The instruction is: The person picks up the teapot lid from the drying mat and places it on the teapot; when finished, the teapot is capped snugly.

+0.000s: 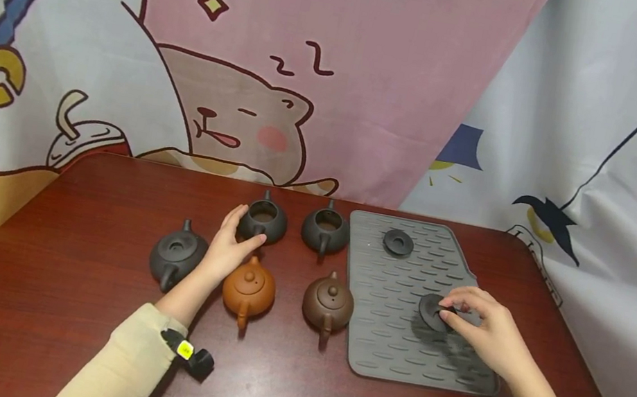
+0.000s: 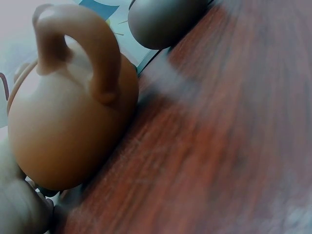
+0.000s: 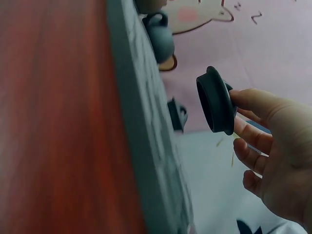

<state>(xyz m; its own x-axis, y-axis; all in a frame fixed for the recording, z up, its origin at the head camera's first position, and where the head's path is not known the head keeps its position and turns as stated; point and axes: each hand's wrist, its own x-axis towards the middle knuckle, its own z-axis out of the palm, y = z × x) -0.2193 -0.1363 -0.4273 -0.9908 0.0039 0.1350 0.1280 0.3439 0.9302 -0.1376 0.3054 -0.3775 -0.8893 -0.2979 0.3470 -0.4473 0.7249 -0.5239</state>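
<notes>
My left hand (image 1: 231,247) holds a dark grey teapot (image 1: 272,227) at the back, its fingers along the left side and the thumb near the handle. This teapot has no lid on, and its round opening shows. Above a grey ribbed mat (image 1: 394,352), my right hand (image 1: 487,325) pinches a dark grey teapot lid (image 1: 431,311) by its knob. The right wrist view shows this lid (image 3: 217,102) raised clear of the mat, its hollow underside visible. Just in front of the left hand stands an orange-brown teapot (image 1: 248,292) with its lid on; its handle looms large in the left wrist view.
Another lidless dark teapot (image 1: 325,233) stands beside the mat's back left corner. A brown lidded teapot (image 1: 328,304) is at the mat's left edge. Left of the left forearm stands a dark lidded teapot (image 1: 176,255). A second dark lid (image 1: 398,243) lies on the mat's far part.
</notes>
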